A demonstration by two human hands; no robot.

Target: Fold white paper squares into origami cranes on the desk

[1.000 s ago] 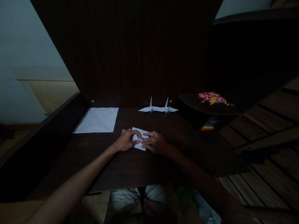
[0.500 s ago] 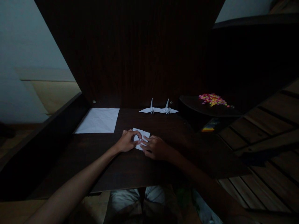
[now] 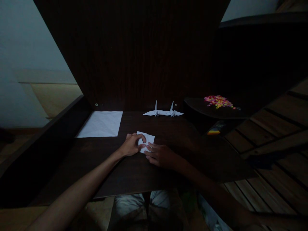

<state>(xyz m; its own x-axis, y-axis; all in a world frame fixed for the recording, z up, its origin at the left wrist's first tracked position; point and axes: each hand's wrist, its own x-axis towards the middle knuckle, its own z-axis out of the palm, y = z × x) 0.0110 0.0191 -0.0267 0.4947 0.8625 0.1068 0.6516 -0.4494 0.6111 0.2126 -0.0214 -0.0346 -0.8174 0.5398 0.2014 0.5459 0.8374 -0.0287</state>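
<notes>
A small folded white paper (image 3: 149, 138) lies on the dark wooden desk, turned slightly at an angle. My left hand (image 3: 131, 145) is closed on its left side, with the index finger curled over the top and the thumb near the paper's middle. On the lower right edge, my right hand (image 3: 160, 155) grips the paper with bent fingers, their tips close to the left thumb. The palms and the underside of the paper are hidden. Behind my hands, two white paper cranes (image 3: 157, 113) stand side by side against the back panel, their wings touching.
A creased white sheet (image 3: 102, 124) lies at the desk's back left. Small pink, red and yellow pieces (image 3: 219, 101) are heaped on a raised corner shelf (image 3: 194, 104) at the right. A low dark side panel (image 3: 43, 141) borders the left. Wooden slats (image 3: 271, 144) show beyond the right side.
My right hand has slid slightly down on the paper, and its fingertips have drawn back from the upper part. My left hand stays in place.
</notes>
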